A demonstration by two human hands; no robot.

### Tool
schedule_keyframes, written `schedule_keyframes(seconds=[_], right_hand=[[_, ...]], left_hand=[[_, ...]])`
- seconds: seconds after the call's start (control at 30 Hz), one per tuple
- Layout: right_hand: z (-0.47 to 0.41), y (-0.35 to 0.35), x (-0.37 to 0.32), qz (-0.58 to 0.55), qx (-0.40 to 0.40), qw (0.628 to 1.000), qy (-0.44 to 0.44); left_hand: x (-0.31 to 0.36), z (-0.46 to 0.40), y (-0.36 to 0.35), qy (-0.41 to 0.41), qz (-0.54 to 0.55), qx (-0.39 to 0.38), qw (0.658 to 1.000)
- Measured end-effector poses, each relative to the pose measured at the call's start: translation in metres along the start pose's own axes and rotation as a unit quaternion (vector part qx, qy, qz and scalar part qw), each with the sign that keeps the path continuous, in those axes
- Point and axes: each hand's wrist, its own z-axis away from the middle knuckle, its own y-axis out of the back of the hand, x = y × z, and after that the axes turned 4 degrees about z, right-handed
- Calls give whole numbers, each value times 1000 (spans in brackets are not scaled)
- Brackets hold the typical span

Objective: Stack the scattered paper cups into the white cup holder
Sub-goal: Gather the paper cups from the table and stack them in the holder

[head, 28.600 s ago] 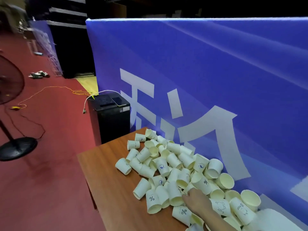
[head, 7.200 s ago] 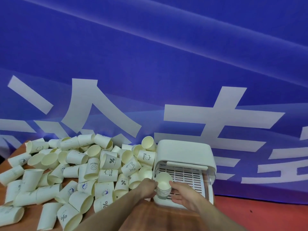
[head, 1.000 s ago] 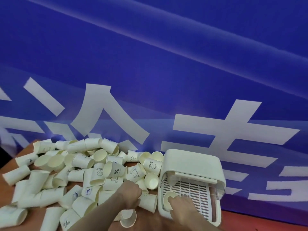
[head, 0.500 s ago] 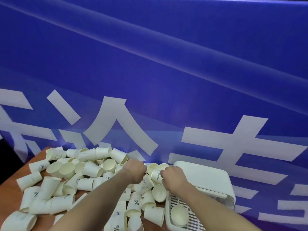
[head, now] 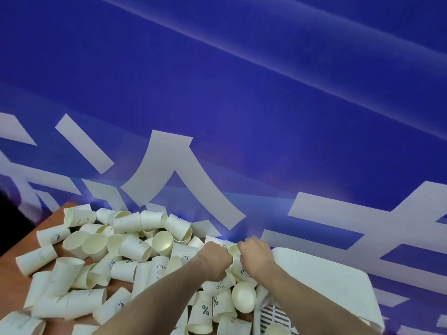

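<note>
Both hands are reached into the cups [head: 125, 247] heaped on the table [head: 9, 269]; the left hand [head: 214, 261] and right hand [head: 256, 256] are curled among cups, their grip hidden; the holder [head: 321, 279] lies at 3 o'clock of them.

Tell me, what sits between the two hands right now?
In the head view, a paper cup shows in the narrow gap between the left hand and the right hand; whether either hand grips it cannot be told.
</note>
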Motion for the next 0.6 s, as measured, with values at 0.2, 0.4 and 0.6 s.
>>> schedule_keyframes(seconds=[0.2, 0.4, 0.6], right_hand=[[-47, -33, -1, 8, -43, 999, -12], [-68, -53, -1, 36, -78, 996, -14], [-66, -48, 0, 53, -52, 997, -11]], left_hand=[[-7, -26, -22, -52, 49, -33, 997], [-13, -36, -44, -98, 58, -15, 993], [-15, -29, -37, -93, 69, -1, 993]])
